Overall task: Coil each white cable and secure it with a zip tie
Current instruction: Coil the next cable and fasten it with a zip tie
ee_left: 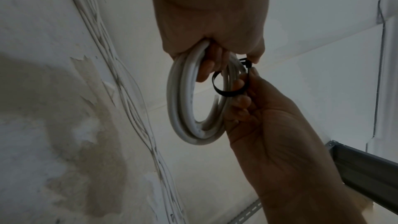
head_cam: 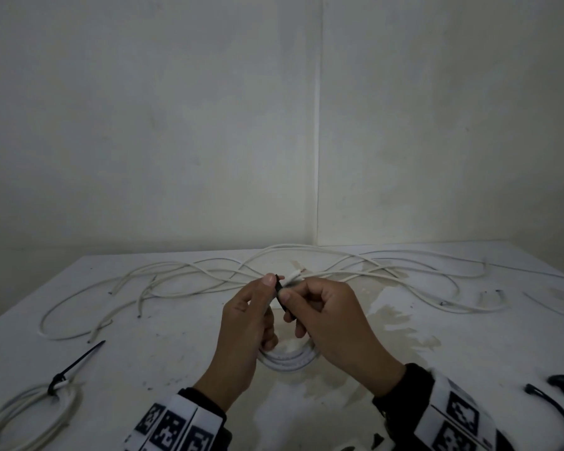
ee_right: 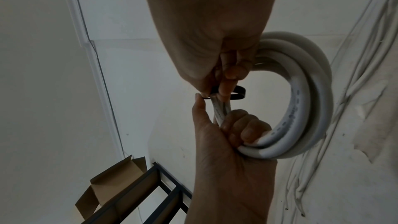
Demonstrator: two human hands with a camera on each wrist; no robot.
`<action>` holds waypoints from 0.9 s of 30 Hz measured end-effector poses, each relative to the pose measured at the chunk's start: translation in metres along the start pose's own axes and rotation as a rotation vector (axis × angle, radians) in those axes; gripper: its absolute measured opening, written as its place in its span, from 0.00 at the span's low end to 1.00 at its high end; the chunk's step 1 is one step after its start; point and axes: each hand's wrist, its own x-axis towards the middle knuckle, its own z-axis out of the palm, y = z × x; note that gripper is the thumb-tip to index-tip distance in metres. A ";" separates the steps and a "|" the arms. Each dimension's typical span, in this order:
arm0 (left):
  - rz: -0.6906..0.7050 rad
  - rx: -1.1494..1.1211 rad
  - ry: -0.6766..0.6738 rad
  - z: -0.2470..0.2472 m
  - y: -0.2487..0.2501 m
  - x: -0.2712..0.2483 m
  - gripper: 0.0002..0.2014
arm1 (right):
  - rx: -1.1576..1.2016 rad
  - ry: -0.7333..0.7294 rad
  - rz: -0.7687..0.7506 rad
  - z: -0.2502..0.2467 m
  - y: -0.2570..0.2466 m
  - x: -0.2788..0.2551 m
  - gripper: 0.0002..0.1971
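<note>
I hold a small coil of white cable (head_cam: pixel 290 361) upright above the middle of the table. My left hand (head_cam: pixel 258 307) has its fingers curled through the coil (ee_right: pixel 310 91), and its thumb presses the head of a black zip tie (head_cam: pixel 280 292). That zip tie (ee_left: pixel 224 92) loops loosely round the coil's strands (ee_left: pixel 178 108). My right hand (head_cam: pixel 306 304) pinches the zip tie's strap (ee_right: pixel 237 94) between thumb and fingertips, right next to the left thumb.
A finished coil (head_cam: pixel 30 408) bound with a black tie (head_cam: pixel 75 362) lies at the front left. Several loose white cables (head_cam: pixel 209 271) sprawl across the back of the table. Spare black zip ties (head_cam: pixel 554 405) lie at the front right. A cardboard box (ee_right: pixel 116 181) sits on a dark frame.
</note>
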 end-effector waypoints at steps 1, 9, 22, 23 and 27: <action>0.013 0.010 -0.008 0.000 -0.001 0.000 0.14 | 0.004 0.000 0.001 0.000 0.000 0.001 0.13; 0.038 0.024 -0.013 0.001 -0.002 0.000 0.15 | -0.043 0.004 -0.025 -0.002 -0.002 0.004 0.13; 0.021 -0.096 0.077 0.006 0.002 0.001 0.18 | -0.211 0.047 -0.186 0.001 0.008 -0.006 0.01; 0.015 -0.102 0.080 0.006 0.003 0.001 0.18 | -0.261 0.051 -0.240 0.002 0.009 -0.006 0.05; 0.036 -0.063 0.054 0.005 0.006 0.001 0.18 | -0.316 0.056 -0.351 0.005 0.016 -0.007 0.13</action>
